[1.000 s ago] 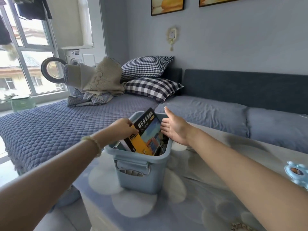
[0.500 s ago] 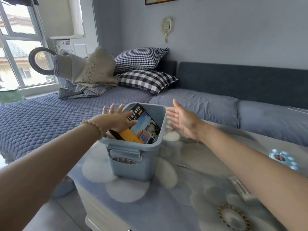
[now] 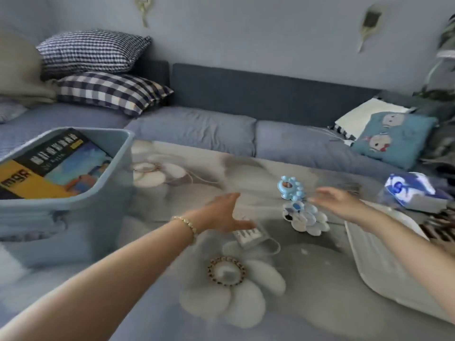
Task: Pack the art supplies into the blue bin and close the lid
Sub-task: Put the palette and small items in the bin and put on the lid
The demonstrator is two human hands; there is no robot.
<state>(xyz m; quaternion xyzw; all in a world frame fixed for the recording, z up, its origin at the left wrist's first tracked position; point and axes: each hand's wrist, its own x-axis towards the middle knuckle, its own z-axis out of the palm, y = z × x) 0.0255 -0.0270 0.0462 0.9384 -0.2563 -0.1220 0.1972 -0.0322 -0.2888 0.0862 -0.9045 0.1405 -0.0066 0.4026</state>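
Left hand (image 3: 221, 212) and right hand (image 3: 337, 203) are empty, fingers straight, flanking two flower palettes (image 3: 305, 219) on the bench (image 3: 307, 303), apparently to gather them; blue bin (image 3: 73, 210) stands open, left.

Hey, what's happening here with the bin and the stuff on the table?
A person is packing art supplies. The bin is open and holds a tilted box; a white lid lies on the table at the right. Both hands are open and empty: the left hand reaches over a small blurred pack, the right hand beside a blue palette and a white palette, neither yet packed.
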